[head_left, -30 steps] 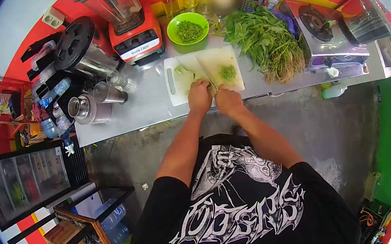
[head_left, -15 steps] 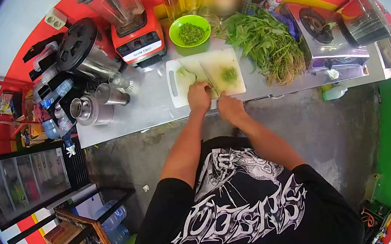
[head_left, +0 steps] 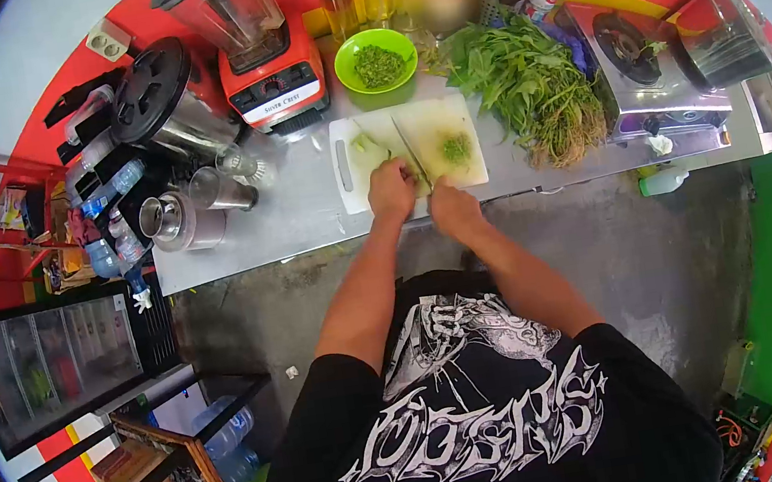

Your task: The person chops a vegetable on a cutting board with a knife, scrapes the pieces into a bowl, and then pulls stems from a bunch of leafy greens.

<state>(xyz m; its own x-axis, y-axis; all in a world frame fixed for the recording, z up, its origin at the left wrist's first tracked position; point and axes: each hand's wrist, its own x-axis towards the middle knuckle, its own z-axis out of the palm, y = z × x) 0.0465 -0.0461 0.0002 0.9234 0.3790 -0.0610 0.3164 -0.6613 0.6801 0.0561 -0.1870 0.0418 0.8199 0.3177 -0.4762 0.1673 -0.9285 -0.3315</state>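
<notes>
On the cutting board (head_left: 436, 120) — knife (head_left: 410, 149) in right hand (head_left: 454, 207), beside left hand (head_left: 391, 190).

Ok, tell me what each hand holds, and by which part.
Right hand grips the knife by its handle, blade over the cutting board. Left hand rests beside the blade; any hold cannot be told.

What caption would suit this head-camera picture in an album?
Right hand holds a knife over a white cutting board, left hand beside it, leafy greens heaped nearby.
</notes>
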